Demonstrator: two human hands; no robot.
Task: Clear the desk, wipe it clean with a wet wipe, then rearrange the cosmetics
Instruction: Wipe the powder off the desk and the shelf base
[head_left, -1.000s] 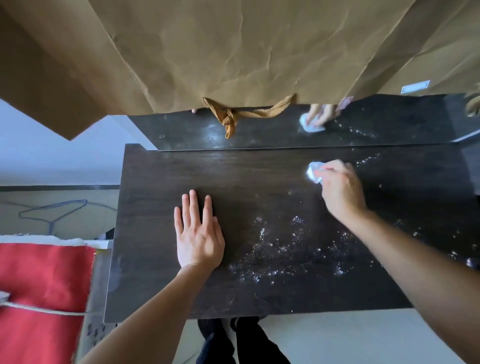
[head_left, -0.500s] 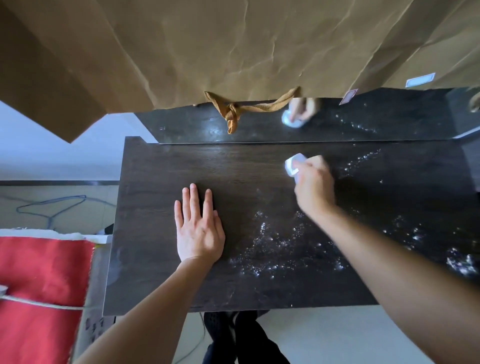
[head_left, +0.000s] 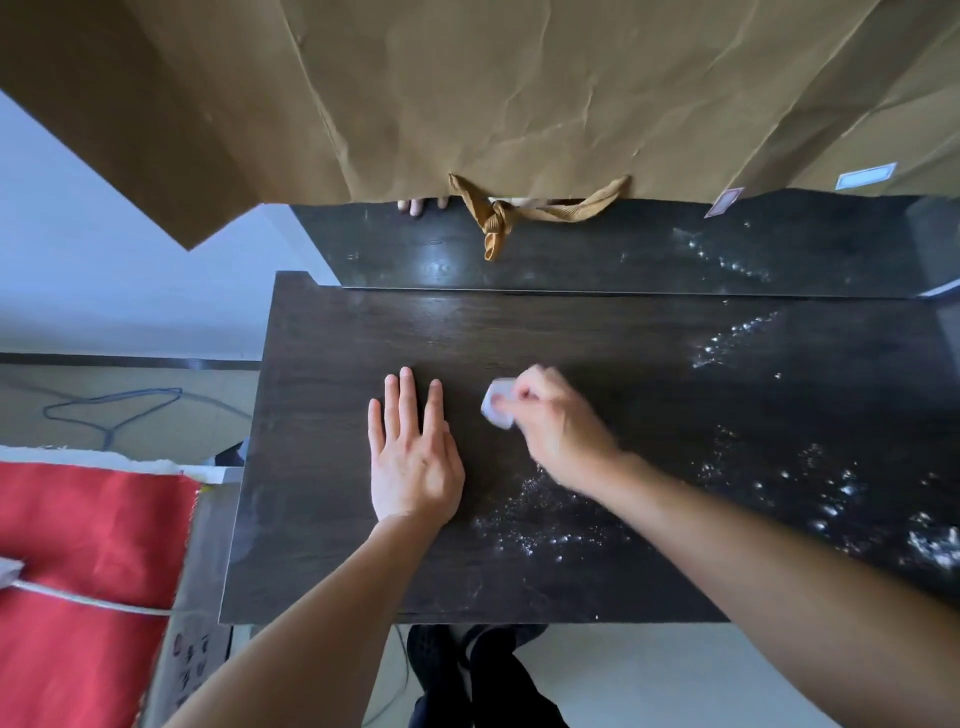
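The dark wooden desk (head_left: 332, 545) fills the middle of the head view, with wet droplets and streaks across its right half. My right hand (head_left: 558, 421) grips a bunched white wet wipe (head_left: 496, 404) and presses it onto the desk near the centre. My left hand (head_left: 413, 457) lies flat on the desk with straight fingers, just left of the wipe. No cosmetics are in view.
A large brown paper bag (head_left: 493, 93) with a knotted ribbon handle (head_left: 496, 223) hangs over the mirror (head_left: 649, 254) behind the desk. A red cloth (head_left: 88, 561) lies on a box at the left. A wire hanger (head_left: 109, 410) lies on the floor.
My right hand has slid the wipe leftward and nearer across the desk, from the back right toward my left hand. The left hand has stayed flat in place.
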